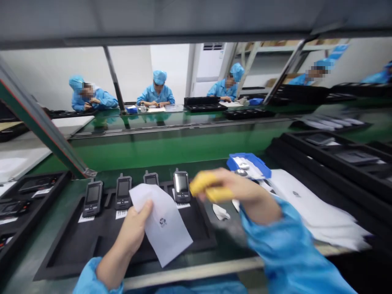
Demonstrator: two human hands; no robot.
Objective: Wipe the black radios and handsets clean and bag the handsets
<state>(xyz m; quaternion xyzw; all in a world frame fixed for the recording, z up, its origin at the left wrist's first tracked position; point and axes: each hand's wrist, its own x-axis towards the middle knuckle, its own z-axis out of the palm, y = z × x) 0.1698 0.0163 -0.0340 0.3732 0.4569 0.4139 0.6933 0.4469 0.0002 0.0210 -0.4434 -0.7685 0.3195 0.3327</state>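
Observation:
My left hand (133, 226) pinches a white paper-like sleeve (167, 232) with a small black recycling mark, tilted over the black tray (72, 245). My right hand (226, 188), blurred by motion, wears yellow covers on its fingertips. Its fingers look apart, with nothing visible between them. Just left of it stands a black handset with a stubby antenna (181, 185). Two more handsets, one at the far left (92, 197) and one beside it (123, 191), rest along the tray's back edge. Another handset (151, 179) is partly hidden behind the sleeve. White barcode labels lie under several handsets.
A stack of white sleeves (312, 204) lies at the right, beside a blue bin (251, 163) of small parts. Crumpled white scraps (220, 212) lie near my right hand. Filled black trays (346, 151) are at right, another (27, 196) at left. Across the bench sit several co-workers.

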